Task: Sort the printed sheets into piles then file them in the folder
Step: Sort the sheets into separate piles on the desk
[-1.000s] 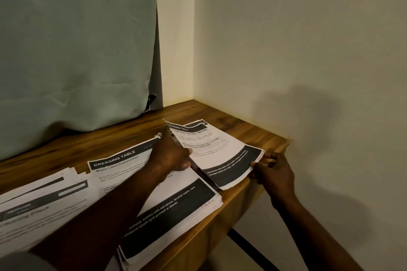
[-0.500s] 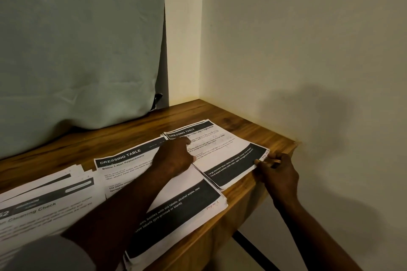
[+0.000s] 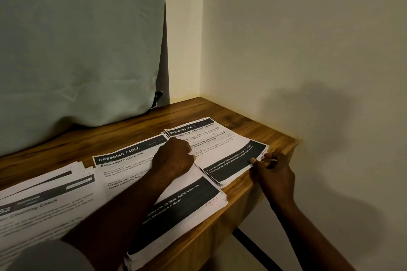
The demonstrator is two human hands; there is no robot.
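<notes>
**Top sheet laid flat on the right pile**

Lifted at its far end a second ago, the top sheet now lies flat on the right pile, which sits at the table's far right end, near the wall. Left hand has settled on that pile's left edge, where it meets the middle pile. Its fingers are curled under into a loose fist, and whether they have hold of any paper cannot be seen. Right hand is off the table's front edge at the pile's near right corner. Its fingers are loosely bent, with the thumb tip and forefinger tip only touching the paper's edge. A third pile lies further left, its sheets fanned unevenly. A pale cloth hangs behind the table.
</notes>
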